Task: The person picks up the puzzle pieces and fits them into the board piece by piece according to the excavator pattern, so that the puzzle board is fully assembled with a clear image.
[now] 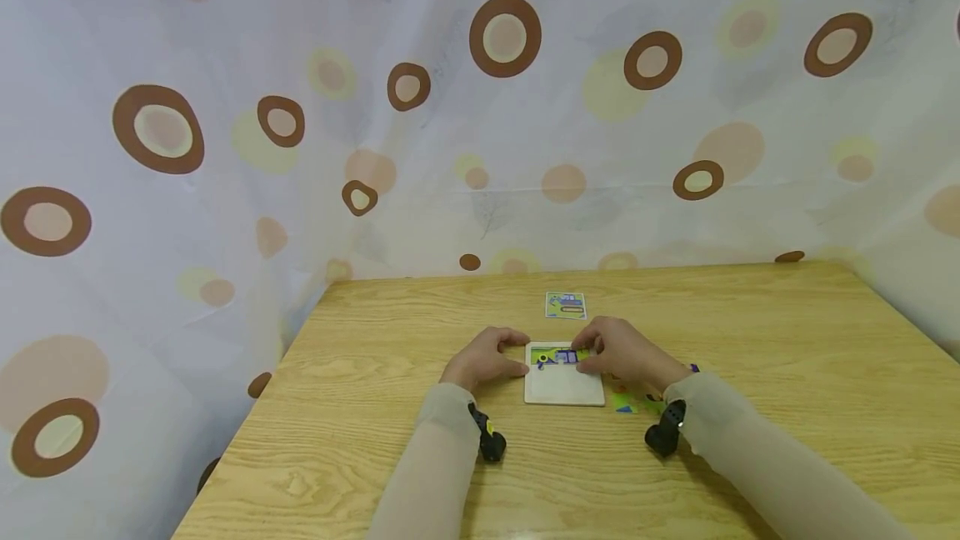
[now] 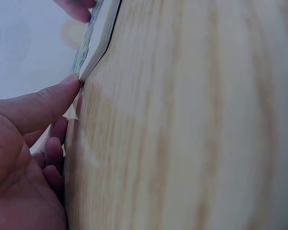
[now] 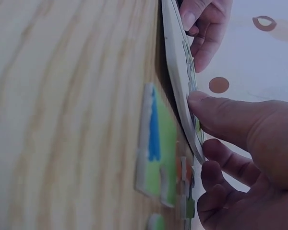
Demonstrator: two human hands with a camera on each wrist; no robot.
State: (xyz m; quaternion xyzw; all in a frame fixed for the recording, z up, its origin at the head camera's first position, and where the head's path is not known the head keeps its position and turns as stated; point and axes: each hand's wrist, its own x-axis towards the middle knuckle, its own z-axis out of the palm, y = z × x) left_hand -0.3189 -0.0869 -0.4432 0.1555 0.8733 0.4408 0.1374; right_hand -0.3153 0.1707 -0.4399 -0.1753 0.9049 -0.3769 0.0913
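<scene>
A white puzzle board (image 1: 564, 390) lies flat on the wooden table, its upper part filled with a strip of joined puzzle pieces (image 1: 553, 357) in green, yellow and purple. At the board's left edge, my left hand (image 1: 491, 359) holds it between thumb and bent fingers; the thumb (image 2: 69, 88) touches the edge in the left wrist view. My right hand (image 1: 624, 352) reaches over the upper right part, thumb and forefinger pinching a puzzle piece, mostly hidden under the fingers, at the strip's right end. Its thumb (image 3: 221, 112) lies over the rim in the right wrist view.
Loose puzzle pieces (image 1: 624, 403) lie right of the board, partly under my right wrist; a green and blue piece (image 3: 165, 139) is nearest in the right wrist view. A small picture card (image 1: 566, 305) lies beyond the board. A patterned curtain (image 1: 525, 148) hangs behind the table (image 1: 390, 340).
</scene>
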